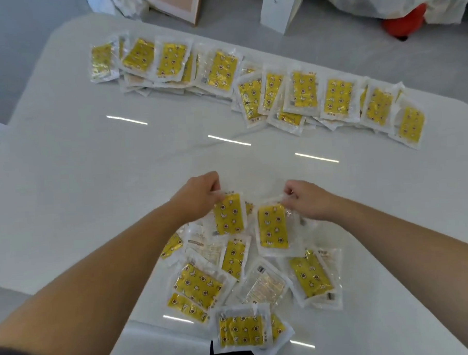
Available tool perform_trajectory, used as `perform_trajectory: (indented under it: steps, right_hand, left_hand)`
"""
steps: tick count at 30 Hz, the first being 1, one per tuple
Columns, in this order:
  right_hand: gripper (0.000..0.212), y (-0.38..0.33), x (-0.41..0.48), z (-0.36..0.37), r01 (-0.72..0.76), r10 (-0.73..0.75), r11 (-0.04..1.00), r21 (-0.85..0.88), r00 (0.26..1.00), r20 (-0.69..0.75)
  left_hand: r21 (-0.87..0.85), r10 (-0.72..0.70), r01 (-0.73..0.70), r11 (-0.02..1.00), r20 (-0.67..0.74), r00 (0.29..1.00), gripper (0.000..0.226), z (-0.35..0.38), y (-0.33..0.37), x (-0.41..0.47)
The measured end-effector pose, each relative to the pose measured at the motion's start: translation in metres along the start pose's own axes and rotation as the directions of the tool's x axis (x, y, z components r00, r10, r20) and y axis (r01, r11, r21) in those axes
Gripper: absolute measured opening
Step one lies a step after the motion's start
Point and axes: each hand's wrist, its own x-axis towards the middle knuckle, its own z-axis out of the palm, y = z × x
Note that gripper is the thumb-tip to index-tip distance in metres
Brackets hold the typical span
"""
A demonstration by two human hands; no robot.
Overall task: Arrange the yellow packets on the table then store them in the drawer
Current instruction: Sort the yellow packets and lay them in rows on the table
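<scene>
Head view shows the table [65, 158] with the yellow packets [304, 89] in two groups. On the far side a long row [168, 59] lies overlapped, most faces up — I judge this is the arranged part. Near the person is a loose pile [200, 286], with packets at all angles and some face down, so each one probably needs turning before it joins the row.

The left hand [199, 197] pinches one packet [229, 215] at its top edge, on the clear border. The right hand [306, 201] pinches a second packet [272, 228] at its top corner, just beside the first. Holding by the border likely keeps the yellow face visible and the packet straight. Each grip is clamped on its packet, with fingers curled and thumb against them.

Both held packets are at the far end of the pile — whether they are lifted free I cannot tell. No drawer is in view, so storing seems a later step.
</scene>
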Motion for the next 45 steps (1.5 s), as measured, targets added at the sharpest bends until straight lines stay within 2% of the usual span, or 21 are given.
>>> perform_trajectory:
  steps: [3,6,10,13,15,16,19,22,25,28,31,33,35,37,39,41,43,45]
  right_hand:
    - [0.009,0.005,0.008,-0.024,-0.020,0.041,0.991,0.133,0.987,-0.158]
    - [0.007,0.011,0.015,-0.042,-0.013,0.074,0.970,0.245,0.967,-0.244]
    - [0.004,0.019,0.024,-0.055,-0.026,0.140,0.927,0.374,0.949,-0.282]
    - [0.017,0.025,0.029,-0.057,-0.026,0.174,0.871,0.490,0.950,-0.260]
    - [0.022,0.029,0.035,-0.056,-0.044,0.188,0.873,0.485,0.949,-0.252]
    - [0.023,0.030,0.037,-0.056,-0.050,0.194,0.872,0.488,0.949,-0.248]
    - [0.031,0.033,0.046,-0.054,-0.071,0.212,0.888,0.454,0.940,-0.268]
    - [0.039,0.034,0.051,-0.052,-0.090,0.202,0.930,0.358,0.935,-0.290]
    - [0.034,0.037,0.053,-0.052,-0.127,0.226,0.900,0.417,0.954,-0.196]
    - [0.028,0.042,0.052,-0.052,-0.176,0.214,0.820,0.545,0.977,-0.006]
    - [0.041,0.049,0.051,-0.050,-0.249,0.237,0.755,0.607,0.966,0.101]
    - [0.036,0.052,0.049,-0.049,-0.282,0.268,0.720,0.634,0.956,0.120]
    - [0.026,0.054,0.044,-0.051,-0.315,0.308,0.706,0.634,0.943,0.125]
    - [0.019,0.056,0.038,-0.054,-0.333,0.345,0.685,0.648,0.932,0.114]
    - [0.014,0.059,0.033,-0.056,-0.338,0.393,0.629,0.700,0.915,0.088]
    - [0.012,0.060,0.027,-0.056,-0.332,0.438,0.574,0.749,0.897,0.062]
    - [0.011,0.060,0.020,-0.059,-0.317,0.441,0.586,0.746,0.897,0.034]
    - [0.011,0.060,0.013,-0.062,-0.303,0.402,0.660,0.688,0.915,0.017]
  left_hand:
    - [-0.122,-0.070,0.057,0.991,-0.110,0.991,0.022,-0.020,0.001,0.007]
    - [-0.185,-0.110,0.082,0.979,-0.148,0.983,0.016,-0.029,0.007,0.015]
    - [-0.274,-0.139,0.081,0.958,-0.198,0.970,0.013,-0.031,0.016,0.027]
    - [-0.315,-0.182,0.119,0.942,-0.182,0.966,0.005,-0.026,0.020,0.035]
    - [-0.299,-0.194,0.134,0.945,-0.182,0.964,0.006,-0.021,0.020,0.040]
    - [-0.292,-0.205,0.143,0.946,-0.194,0.959,0.015,-0.019,0.020,0.042]
    - [-0.326,-0.305,0.227,0.918,-0.211,0.929,0.026,-0.015,0.020,0.047]
    - [-0.221,-0.350,0.302,0.927,-0.225,0.909,0.030,-0.012,0.023,0.048]
    - [-0.202,-0.389,0.345,0.917,-0.255,0.885,0.028,-0.010,0.022,0.049]
    - [-0.439,-0.504,0.378,0.815,-0.215,0.837,0.014,-0.005,0.020,0.049]
    - [-0.693,-0.623,0.382,0.611,-0.124,0.772,0.036,0.003,0.019,0.046]
    - [-0.781,-0.673,0.374,0.500,-0.079,0.735,0.043,0.011,0.016,0.046]
    - [-0.811,-0.704,0.396,0.431,-0.027,0.710,0.051,0.021,0.019,0.049]
    - [-0.765,-0.716,0.437,0.473,-0.045,0.697,0.058,0.029,0.028,0.056]
    - [-0.648,-0.712,0.492,0.581,-0.110,0.694,0.050,0.035,0.041,0.064]
    - [-0.554,-0.710,0.531,0.641,-0.165,0.684,0.043,0.041,0.049,0.068]
    - [-0.529,-0.709,0.537,0.657,-0.193,0.678,0.040,0.043,0.050,0.070]
    - [-0.552,-0.682,0.495,0.671,-0.197,0.704,0.037,0.041,0.047,0.070]
